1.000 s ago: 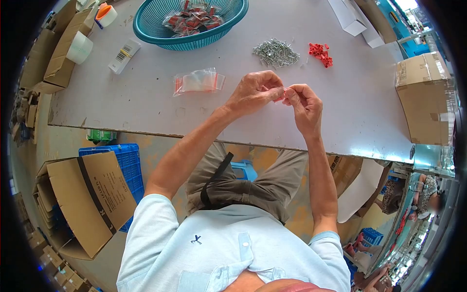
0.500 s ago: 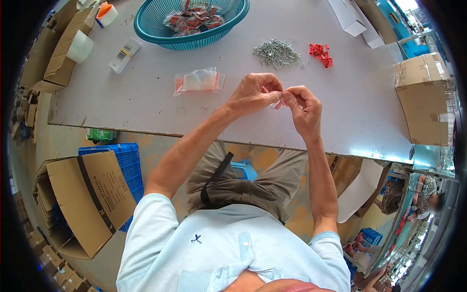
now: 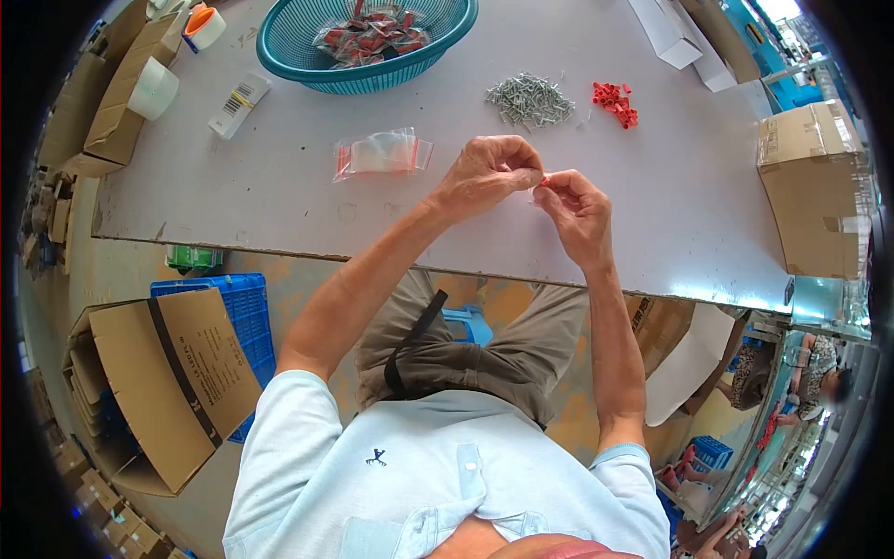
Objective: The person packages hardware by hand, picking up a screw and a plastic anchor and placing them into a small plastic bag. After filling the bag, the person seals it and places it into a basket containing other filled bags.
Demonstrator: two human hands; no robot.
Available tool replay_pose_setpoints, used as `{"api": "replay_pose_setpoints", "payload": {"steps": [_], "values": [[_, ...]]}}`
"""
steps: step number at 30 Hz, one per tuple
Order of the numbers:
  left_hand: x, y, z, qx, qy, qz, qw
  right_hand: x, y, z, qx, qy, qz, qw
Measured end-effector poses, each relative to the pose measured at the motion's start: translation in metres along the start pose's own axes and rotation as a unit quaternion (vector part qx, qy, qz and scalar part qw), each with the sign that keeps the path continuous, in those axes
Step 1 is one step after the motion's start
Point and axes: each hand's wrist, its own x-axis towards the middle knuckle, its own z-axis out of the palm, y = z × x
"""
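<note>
My left hand (image 3: 492, 174) and my right hand (image 3: 579, 212) meet above the table, fingertips pinched together. Between them is a small clear plastic bag (image 3: 537, 197) with some red showing, mostly hidden by the fingers. To the left of my hands lies a stack of clear bags with red strips (image 3: 384, 155). Beyond my hands is a heap of small silver screws (image 3: 529, 101), and right of it a little pile of red plastic pieces (image 3: 615, 104). A teal basket (image 3: 279, 58) at the back holds several filled bags with red pieces (image 3: 377, 39).
A barcoded white packet (image 3: 238, 106) and tape rolls (image 3: 154, 89) lie on the left of the table (image 3: 652, 196). A cardboard box (image 3: 810, 186) stands at the right edge. Below, on the left, are an open carton (image 3: 172, 382) and a blue crate (image 3: 251, 321).
Both hands shift slightly; my right hand's fingers close in and sit a little lower and further left. Less of the bag shows between the fingertips.
</note>
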Motion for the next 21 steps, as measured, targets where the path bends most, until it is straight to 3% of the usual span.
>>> {"api": "replay_pose_setpoints", "payload": {"steps": [2,5,14,21], "values": [[0.0,-0.006,0.001,0.037,-0.017,0.024,0.999,-0.001,-0.014,0.002,-0.176,-0.007,-0.022,0.984],[0.002,-0.01,0.003,0.045,-0.006,0.022,0.999,0.001,-0.028,0.004,-0.212,-0.003,-0.009,0.977],[-0.001,-0.008,0.009,0.118,0.026,0.054,0.991,-0.004,-0.012,0.013,-0.15,0.072,-0.02,0.986],[-0.002,-0.006,0.008,0.113,0.046,0.034,0.992,-0.004,-0.011,0.013,-0.132,0.052,-0.049,0.989]]}}
